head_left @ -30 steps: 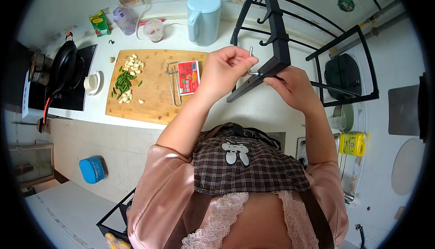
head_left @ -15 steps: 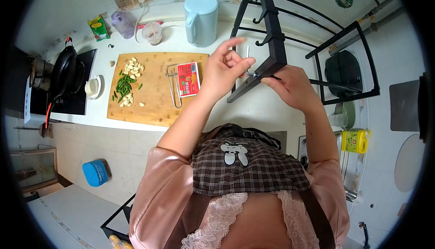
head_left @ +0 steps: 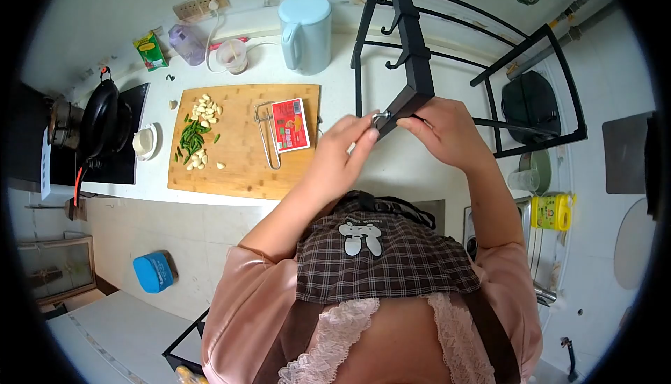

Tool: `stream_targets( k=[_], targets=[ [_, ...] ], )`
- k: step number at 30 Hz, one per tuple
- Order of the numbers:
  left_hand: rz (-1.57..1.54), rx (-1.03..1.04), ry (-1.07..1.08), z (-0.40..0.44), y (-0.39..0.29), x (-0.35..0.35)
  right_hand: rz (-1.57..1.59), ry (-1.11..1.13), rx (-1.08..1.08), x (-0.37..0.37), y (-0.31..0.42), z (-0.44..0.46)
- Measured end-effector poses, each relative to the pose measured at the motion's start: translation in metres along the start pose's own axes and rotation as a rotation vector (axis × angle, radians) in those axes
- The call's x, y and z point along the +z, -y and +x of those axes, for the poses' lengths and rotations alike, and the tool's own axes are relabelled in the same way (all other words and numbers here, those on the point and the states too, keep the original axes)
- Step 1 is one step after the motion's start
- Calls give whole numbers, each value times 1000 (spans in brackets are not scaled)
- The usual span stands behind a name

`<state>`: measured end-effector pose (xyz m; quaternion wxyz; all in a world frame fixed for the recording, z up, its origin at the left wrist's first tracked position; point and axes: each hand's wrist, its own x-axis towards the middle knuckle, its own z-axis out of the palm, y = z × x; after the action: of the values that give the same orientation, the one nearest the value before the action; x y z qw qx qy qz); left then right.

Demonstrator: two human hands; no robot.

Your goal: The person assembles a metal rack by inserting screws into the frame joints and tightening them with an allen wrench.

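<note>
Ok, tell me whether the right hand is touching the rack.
Touching. The head view shows the right hand gripping the rack, its thumb against the near bar and its fingers going behind it.

- Red pack [head_left: 290, 125], on the cutting board [head_left: 237, 110]: printed characters, too small for me to read.
- Apron [head_left: 388, 268], near: small lettering, illegible to me.
- Green packet [head_left: 149, 52], far left: print I cannot make out.
- Yellow container [head_left: 551, 213], right: label, unreadable.

Rack [head_left: 418, 70], upper right: black. Metal rod [head_left: 381, 115], centre: silver. Apron [head_left: 391, 268], lower centre: dark brown plaid with pale lines, white rabbit motif [head_left: 354, 246]. Pitcher [head_left: 311, 34], upper centre: pale blue. Chopping board [head_left: 241, 136], left: tan.
</note>
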<state>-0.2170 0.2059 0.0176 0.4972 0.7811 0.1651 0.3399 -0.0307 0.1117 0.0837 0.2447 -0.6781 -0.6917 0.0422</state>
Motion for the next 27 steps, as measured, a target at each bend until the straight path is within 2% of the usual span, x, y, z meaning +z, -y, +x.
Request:
stream_targets(
  k=[4,6,9,12,14,16,17,18,20,22,24,27],
  targets=[
    [-281,-134,-62,-10,-13,0,15,-2,-28,-2,2,2],
    [-208,107,63,-6,-10,-6,12,-3,-28,-1,0,1],
    [-261,155,36,0,-13,-9,5,-1,-33,0,-4,0],
    [-229,112,67,12,-3,-14,4,11,-42,-3,-2,2],
    [-148,154,3,25,-5,-11,7,21,-45,-3,0,3],
    [-132,242,-215,41,1,-1,21,10,-23,-2,0,2],
    [-262,194,-290,49,4,7,20,10,-24,-2,0,2],
    [-261,195,-291,54,5,13,9,12,-31,-3,0,2],
    [-706,-101,-326,62,1,17,-2,12,-38,-3,1,2],
    [-690,-123,-293,65,16,17,13,23,-18,-4,2,2],
    [-583,-347,-180,62,21,11,24,16,-11,-2,1,2],
    [-417,-403,-107,39,20,4,21,8,-2,0,0,1]
  ],
)
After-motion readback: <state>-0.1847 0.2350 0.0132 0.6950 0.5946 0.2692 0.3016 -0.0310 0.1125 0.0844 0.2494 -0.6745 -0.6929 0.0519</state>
